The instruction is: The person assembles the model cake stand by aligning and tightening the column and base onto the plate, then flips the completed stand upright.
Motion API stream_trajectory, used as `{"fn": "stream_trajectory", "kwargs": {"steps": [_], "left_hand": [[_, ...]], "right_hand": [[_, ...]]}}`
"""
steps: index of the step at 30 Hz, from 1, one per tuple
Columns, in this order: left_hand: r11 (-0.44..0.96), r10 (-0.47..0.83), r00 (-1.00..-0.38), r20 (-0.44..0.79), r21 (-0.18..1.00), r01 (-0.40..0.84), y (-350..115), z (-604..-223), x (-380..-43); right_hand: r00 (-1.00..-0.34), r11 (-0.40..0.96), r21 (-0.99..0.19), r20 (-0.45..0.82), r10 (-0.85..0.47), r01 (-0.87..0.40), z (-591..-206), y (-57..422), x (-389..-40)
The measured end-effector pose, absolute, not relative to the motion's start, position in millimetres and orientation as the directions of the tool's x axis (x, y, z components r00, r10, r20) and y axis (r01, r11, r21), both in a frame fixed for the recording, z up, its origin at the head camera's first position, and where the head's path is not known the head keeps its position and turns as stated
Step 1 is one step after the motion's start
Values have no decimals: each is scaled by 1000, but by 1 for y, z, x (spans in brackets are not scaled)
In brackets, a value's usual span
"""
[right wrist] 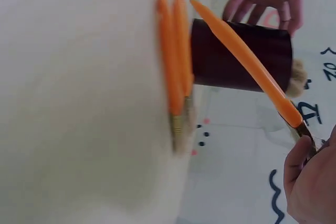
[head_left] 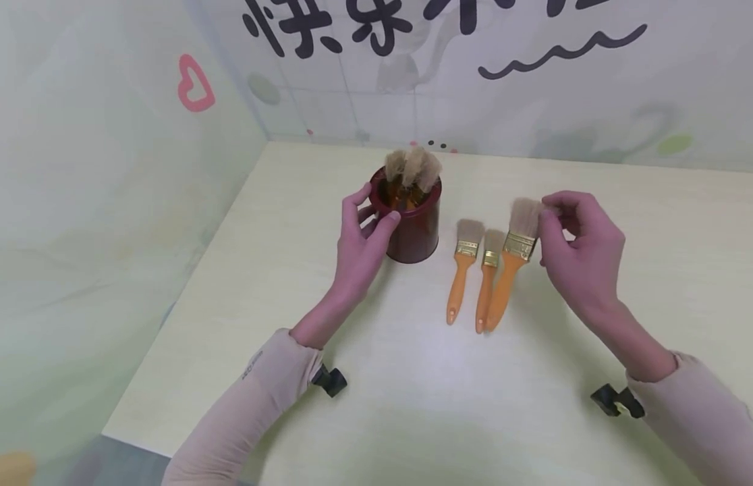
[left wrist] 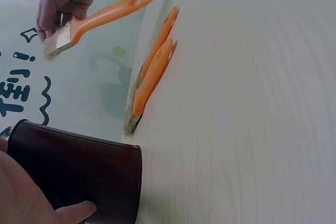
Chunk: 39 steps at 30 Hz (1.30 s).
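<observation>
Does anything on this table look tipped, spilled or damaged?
Nothing stands out. The cup stands upright with the left hand holding it, two brushes lie on the table, and the right hand holds a third brush above it. No spill or damage shows.

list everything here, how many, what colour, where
table: one, pale cream, under the objects
cup: one, dark red, on table
upright brushes: several, tan bristles, in cup, count unclear
lying brushes: two, orange handles, on table, cup's right
lifted brush: one, orange handle, above table
walls: two, pale, behind and left
lettering: several characters, black, back wall
heart: one, pink, left wall
left hand: one, holding cup
right hand: one, holding lifted brush
sleeves: two, beige, on arms
wrist devices: two, black, at cuffs
</observation>
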<state>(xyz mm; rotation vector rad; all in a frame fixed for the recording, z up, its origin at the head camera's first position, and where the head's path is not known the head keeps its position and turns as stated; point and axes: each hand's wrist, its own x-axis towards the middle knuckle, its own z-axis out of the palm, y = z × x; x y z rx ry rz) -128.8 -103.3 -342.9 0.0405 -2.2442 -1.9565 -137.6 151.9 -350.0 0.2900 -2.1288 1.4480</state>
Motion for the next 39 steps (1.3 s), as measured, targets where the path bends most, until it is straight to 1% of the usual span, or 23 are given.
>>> {"fn": "stream_trajectory", "kwargs": {"steps": [3,5,9,11,12,14,18,19,22,24,32,35,37,39], "left_hand": [[137,-116,-986,122,985,106,-105,-348,-133],[135,-115,-985,128,985,112,-106,-355,-137],[131,-129,-985,118,986,101,-107,-366,-141],[131,-135,-985,107,987,90,-106,-368,-141],[120,-141,-985,97,990,81,-107,-377,-144],[123,-145,-985,91,990,73,-107,-380,-144],[162,-139,-985,104,983,80,-109,-380,-144],[183,-134,-985,110,979,85,-108,-372,-139],[198,-130,-987,99,977,72,-110,-370,-138],[183,-127,-988,85,981,61,-112,-370,-138],[92,-123,-990,70,994,59,-111,-369,-139],[61,-134,-989,66,996,59,-113,-373,-142],[38,-142,-988,65,997,60,-117,-381,-146],[37,-143,-987,76,997,71,-118,-380,-147]], "right_hand": [[-788,448,-737,606,107,-506,-374,160,-145],[-770,479,-703,633,85,-525,-384,163,-148],[-788,541,-680,614,50,-496,-394,170,-149],[-812,568,-680,583,34,-464,-398,174,-148],[-827,578,-683,562,24,-447,-399,176,-147],[-863,580,-704,506,4,-410,-402,179,-146],[-941,574,-766,337,-24,-289,-404,184,-147],[-956,573,-778,293,-29,-256,-405,185,-148],[-979,577,-796,198,-40,-185,-407,188,-151],[-983,586,-792,178,-46,-171,-409,189,-152],[-971,694,-691,234,-51,-203,-417,193,-158],[-976,706,-682,207,-64,-191,-419,193,-162],[-982,713,-680,175,-69,-171,-419,192,-165],[-989,719,-680,133,-70,-142,-418,191,-168]]}}
